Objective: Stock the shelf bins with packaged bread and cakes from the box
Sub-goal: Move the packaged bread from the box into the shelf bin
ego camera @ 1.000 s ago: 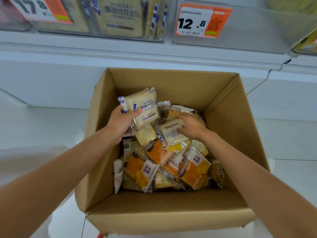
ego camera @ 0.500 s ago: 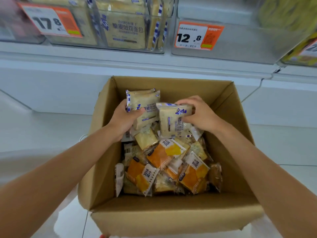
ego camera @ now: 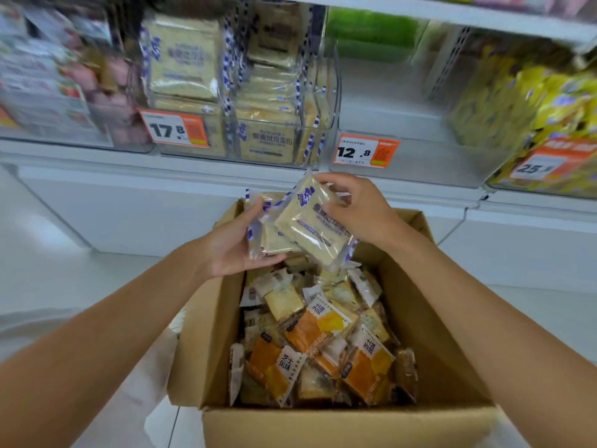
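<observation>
Your left hand [ego camera: 231, 245] gripping one pale, blue-edged plastic bread packet [ego camera: 262, 236], your right hand [ego camera: 363, 210] pinching a second packet [ego camera: 311, 227] against it, both above the open brown cardboard box [ego camera: 436, 334], below the clear shelf bins [ego camera: 420, 166]

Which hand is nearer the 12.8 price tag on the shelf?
Right. The right hand, gripping a toast packet, is just below the 12.8 price tag; the left hand, holding a second packet, sits lower and off to the tag's left.
</observation>
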{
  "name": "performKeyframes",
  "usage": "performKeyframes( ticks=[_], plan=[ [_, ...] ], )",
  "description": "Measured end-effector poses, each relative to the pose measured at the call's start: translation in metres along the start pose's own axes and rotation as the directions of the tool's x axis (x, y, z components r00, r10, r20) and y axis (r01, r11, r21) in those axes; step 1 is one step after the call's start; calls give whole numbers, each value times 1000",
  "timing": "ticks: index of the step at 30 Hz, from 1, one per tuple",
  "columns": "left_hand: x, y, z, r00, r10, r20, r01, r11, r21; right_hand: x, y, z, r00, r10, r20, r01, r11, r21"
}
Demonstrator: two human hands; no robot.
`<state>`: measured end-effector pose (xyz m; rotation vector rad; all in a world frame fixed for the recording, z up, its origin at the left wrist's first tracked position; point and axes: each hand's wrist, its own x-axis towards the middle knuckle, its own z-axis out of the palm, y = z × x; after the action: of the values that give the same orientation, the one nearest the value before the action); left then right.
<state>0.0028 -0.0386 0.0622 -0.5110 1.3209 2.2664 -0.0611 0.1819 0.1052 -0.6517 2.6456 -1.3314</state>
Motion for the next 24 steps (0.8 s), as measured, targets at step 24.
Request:
performKeyframes(
  ticks=[24],
  plan=[
    [-13,127,18,875,482,-48,-282,588,758,76,-79,-16,940,211,269,-342,610,715]
  ],
)
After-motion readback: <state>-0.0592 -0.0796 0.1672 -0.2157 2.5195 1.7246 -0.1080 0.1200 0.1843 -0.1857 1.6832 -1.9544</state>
